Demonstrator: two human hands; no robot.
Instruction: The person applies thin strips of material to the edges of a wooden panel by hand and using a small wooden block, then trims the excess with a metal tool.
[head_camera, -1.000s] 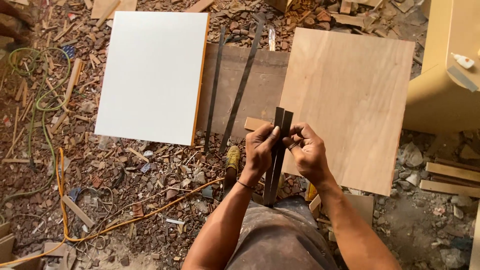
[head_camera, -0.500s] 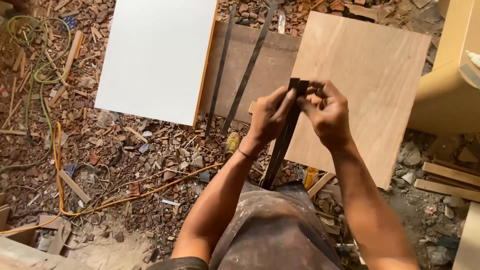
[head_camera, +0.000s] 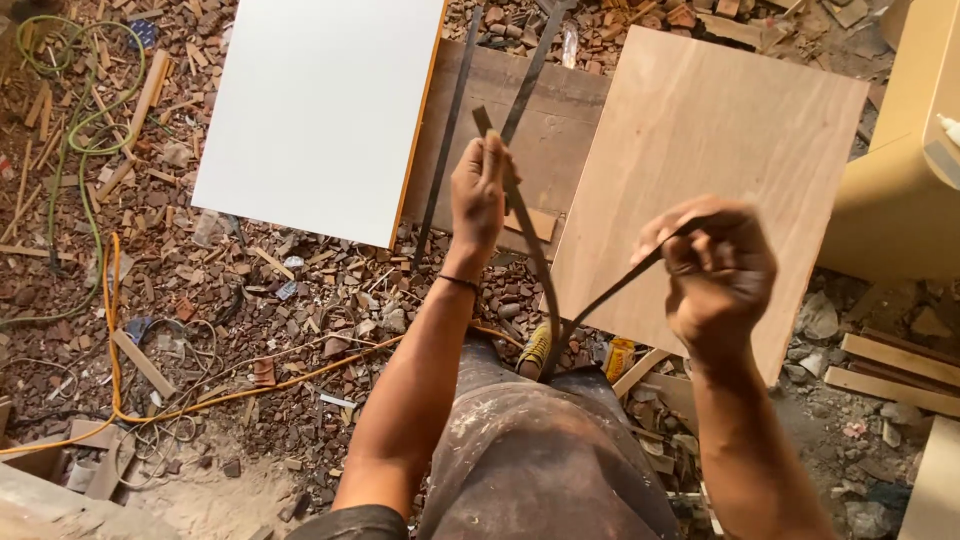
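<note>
My left hand (head_camera: 478, 196) grips one thin dark strip (head_camera: 528, 240) near its top end, holding it up over the rubble. My right hand (head_camera: 718, 272) is closed around a second dark strip (head_camera: 612, 293) and has pulled it away to the right. The two strips spread apart in a V and meet low down near my lap. Under my hands lie a plain plywood sheet (head_camera: 700, 170) on the right and a white laminated board (head_camera: 320, 110) with an orange edge on the left.
Two more dark strips (head_camera: 448, 140) lie across a brown board (head_camera: 520, 130) between the panels. Wood scraps and rubble cover the ground. An orange cable (head_camera: 115, 330) and a green hose (head_camera: 70, 120) run on the left. A pale yellow cabinet (head_camera: 900, 170) stands at right.
My hands held the dark strips together in front of me; now they have drawn apart, the right hand pulling one strip to the right and the left raising the other.
</note>
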